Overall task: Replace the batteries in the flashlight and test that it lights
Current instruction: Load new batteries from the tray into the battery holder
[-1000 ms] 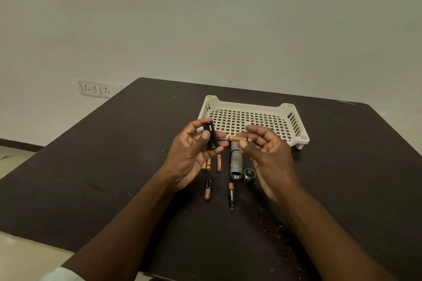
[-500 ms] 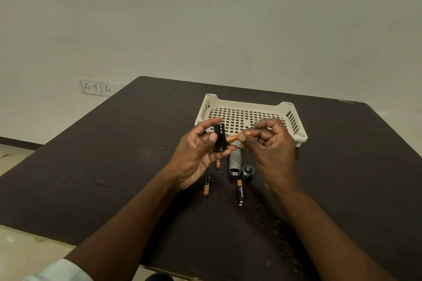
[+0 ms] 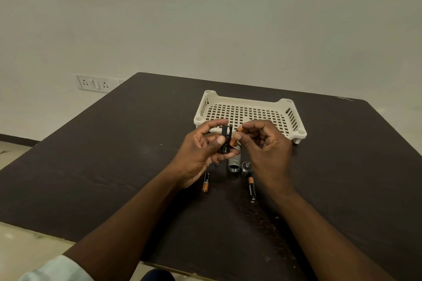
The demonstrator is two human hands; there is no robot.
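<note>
Head view: left hand grips the black battery holder; right hand, pinching a battery, has swung it from level to steep against the holder, so insertion looks imminent. Flashlight body lies on the tabletop.

Over the last second both hands draw together above the flashlight body. The right hand, which a second ago lies open-fingered with the battery held level and pointing at the black battery holder, now curls its fingers and tilts the battery steeply, its lower end against the holder's right side. The left hand turns the holder more upright and lifts it toward the near rim of the white basket. On the table, the loose battery nearest the flashlight body now lies further right, below the tail cap.
</note>
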